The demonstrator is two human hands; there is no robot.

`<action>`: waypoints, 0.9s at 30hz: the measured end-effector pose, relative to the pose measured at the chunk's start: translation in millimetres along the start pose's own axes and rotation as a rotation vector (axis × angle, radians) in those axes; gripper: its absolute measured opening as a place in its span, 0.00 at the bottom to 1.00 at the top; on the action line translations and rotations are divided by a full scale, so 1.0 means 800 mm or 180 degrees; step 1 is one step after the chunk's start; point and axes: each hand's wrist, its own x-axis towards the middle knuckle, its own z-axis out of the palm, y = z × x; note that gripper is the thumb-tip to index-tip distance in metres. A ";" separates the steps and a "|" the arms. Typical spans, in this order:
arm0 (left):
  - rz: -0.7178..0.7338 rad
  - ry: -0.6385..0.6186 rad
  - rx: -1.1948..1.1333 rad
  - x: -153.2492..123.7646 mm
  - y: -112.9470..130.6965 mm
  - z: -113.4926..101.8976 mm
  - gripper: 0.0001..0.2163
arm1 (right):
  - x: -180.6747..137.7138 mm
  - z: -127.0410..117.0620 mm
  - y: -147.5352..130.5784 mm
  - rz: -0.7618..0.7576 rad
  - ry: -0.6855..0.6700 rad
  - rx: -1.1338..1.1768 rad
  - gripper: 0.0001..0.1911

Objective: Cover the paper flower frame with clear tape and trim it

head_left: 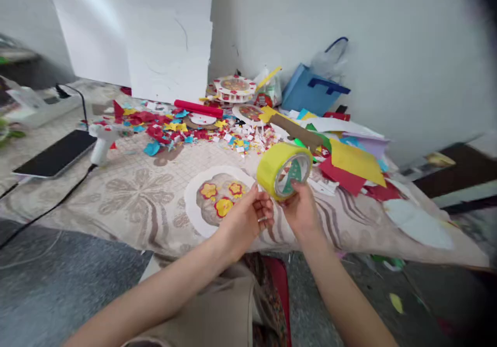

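Observation:
A roll of yellow packing tape (267,169) with a green-printed cardboard core is held up over the table's front part. My right hand (302,208) grips its lower right rim, the thumb reaching into the core. My left hand (250,213) is just left of the roll, palm turned toward it, with fingers loosely bent and apart; nothing shows in them. Behind my left wrist lies a white scalloped paper ring (195,217) with a clear middle, bearing yellow paper flowers (224,207) edged in red.
Paper scraps (155,124) cover the table's back. A red roll (199,109), a layered round paper piece (235,87) and a blue bag (305,90) stand behind. Coloured sheets (355,158) lie right; a white glue gun (101,144) and a black phone (56,153) lie left, with cables.

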 end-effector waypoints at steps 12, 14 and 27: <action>0.0154 -0.0035 -0.0312 -0.005 -0.005 0.002 0.09 | -0.008 0.005 0.007 0.0087 0.0031 0.0192 0.14; 0.0154 -0.0081 -0.0365 -0.005 -0.005 0.001 0.08 | -0.010 0.005 0.007 0.0110 0.0026 0.0204 0.14; 0.0680 0.0114 0.0770 -0.037 0.027 -0.026 0.05 | -0.011 -0.040 -0.022 -0.1403 -0.0160 -0.1002 0.20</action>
